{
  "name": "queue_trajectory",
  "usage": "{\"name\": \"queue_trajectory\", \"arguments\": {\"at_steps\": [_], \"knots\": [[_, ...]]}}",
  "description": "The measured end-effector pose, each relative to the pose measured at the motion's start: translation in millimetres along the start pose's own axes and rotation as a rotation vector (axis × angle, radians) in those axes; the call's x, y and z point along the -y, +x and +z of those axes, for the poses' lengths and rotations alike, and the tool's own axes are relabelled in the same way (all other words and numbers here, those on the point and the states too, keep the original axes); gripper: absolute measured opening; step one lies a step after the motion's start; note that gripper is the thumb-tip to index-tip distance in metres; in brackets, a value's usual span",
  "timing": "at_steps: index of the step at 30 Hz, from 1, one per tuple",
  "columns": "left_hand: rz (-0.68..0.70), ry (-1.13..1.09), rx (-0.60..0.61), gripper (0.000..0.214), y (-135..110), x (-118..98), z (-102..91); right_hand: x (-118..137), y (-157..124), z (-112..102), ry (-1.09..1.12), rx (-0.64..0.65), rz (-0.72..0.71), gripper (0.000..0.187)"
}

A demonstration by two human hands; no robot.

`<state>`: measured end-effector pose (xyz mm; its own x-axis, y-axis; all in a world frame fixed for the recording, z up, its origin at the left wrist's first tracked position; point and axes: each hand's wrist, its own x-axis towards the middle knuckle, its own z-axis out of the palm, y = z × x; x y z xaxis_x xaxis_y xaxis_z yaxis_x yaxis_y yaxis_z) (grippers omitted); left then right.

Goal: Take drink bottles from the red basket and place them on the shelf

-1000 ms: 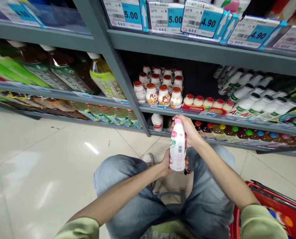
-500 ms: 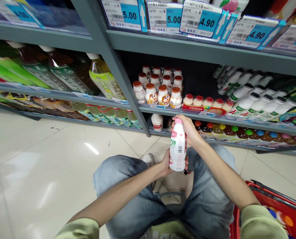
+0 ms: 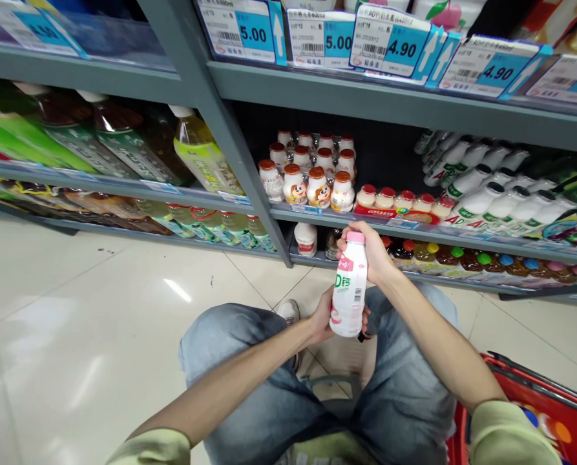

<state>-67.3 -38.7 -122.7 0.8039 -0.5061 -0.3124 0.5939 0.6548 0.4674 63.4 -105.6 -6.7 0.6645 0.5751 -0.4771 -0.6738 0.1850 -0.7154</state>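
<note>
I hold a white drink bottle (image 3: 349, 290) with a pink cap and green lettering upright in front of my knees. My left hand (image 3: 323, 318) grips its base from the left, fingers wrapped round it. My right hand (image 3: 371, 248) is closed round the bottle's neck and cap from behind. Just beyond it runs the grey store shelf (image 3: 366, 223), stocked with small orange-capped bottles (image 3: 317, 184) and red-capped ones (image 3: 399, 199).
Rows of white bottles (image 3: 492, 194) lie on the shelf to the right, tea bottles (image 3: 123, 142) to the left. A grey upright post (image 3: 230, 142) divides the shelving. A red shopping basket (image 3: 540, 407) stands at my right. Glossy floor tiles (image 3: 84, 323) spread to the left.
The bottle's top has tilted slightly to the right, showing more of its green lettering. Both hands keep their hold in the same place.
</note>
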Motion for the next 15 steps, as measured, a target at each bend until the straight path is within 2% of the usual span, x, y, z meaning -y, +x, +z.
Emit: {"name": "queue_trajectory", "arguments": {"at_steps": [5,8,11,13,15], "knots": [[-0.134,0.109,0.181,0.086,-8.3,-13.7,17.5,-1.0,-2.0,-2.8,0.073,0.207,0.066,0.038],[-0.141,0.088,0.175,0.087,-8.5,-12.6,22.4,-4.0,-2.6,-1.3,0.042,0.309,0.024,0.037],[-0.088,0.049,0.148,0.088,-5.6,-6.8,20.6,-6.9,0.3,1.4,-0.003,0.241,-0.006,0.033],[-0.055,0.005,0.121,0.084,-4.1,-3.6,18.2,-8.8,4.4,2.9,-0.036,0.118,-0.021,0.031],[-0.036,-0.039,0.042,0.083,-2.9,-1.8,15.7,-10.4,8.7,3.6,-0.103,-0.003,-0.066,0.029]]}}
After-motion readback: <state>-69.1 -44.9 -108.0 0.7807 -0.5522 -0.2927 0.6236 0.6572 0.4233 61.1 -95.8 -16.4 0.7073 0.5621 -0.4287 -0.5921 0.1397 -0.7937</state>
